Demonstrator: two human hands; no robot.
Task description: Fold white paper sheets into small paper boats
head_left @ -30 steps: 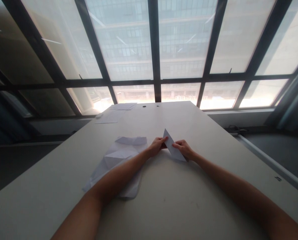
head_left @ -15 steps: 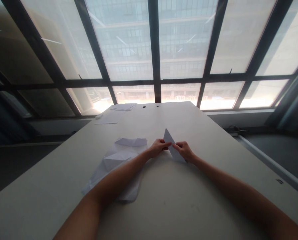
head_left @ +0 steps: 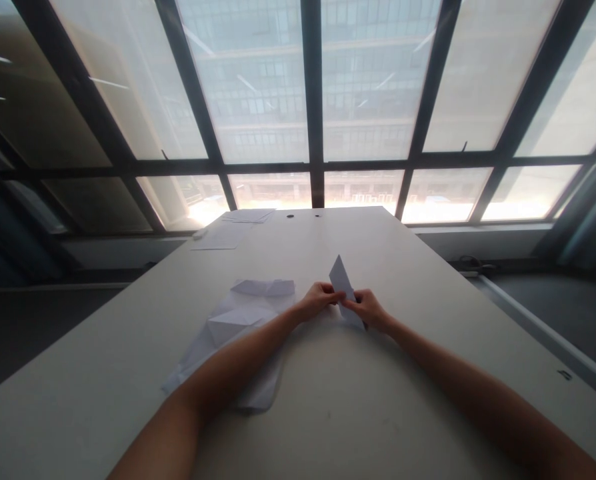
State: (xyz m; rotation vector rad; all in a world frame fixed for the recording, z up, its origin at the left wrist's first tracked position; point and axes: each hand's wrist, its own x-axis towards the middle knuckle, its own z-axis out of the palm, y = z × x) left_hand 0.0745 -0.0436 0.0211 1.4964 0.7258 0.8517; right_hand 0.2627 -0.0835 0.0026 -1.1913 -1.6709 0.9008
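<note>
A folded piece of white paper [head_left: 341,275] is held up between my two hands, just above the table, its pointed end upward. My left hand [head_left: 321,299] pinches its left side with thumb and fingers. From the right, my right hand [head_left: 369,309] grips the same paper, the thumb lying across its face near the left fingertips. Left of my hands, creased and partly folded white sheets [head_left: 241,324] lie on the table, and my left forearm covers part of them.
The long white table [head_left: 348,400] reaches toward a wall of dark-framed windows [head_left: 315,120]. More flat paper sheets [head_left: 218,237] lie at its far left corner. A small dark mark [head_left: 564,375] shows near the right edge. Curtains hang at both sides.
The folded paper has turned more edge-on and stands steeper. My right hand has shifted slightly left along it, closer to my left fingertips. The view has tilted a little.
</note>
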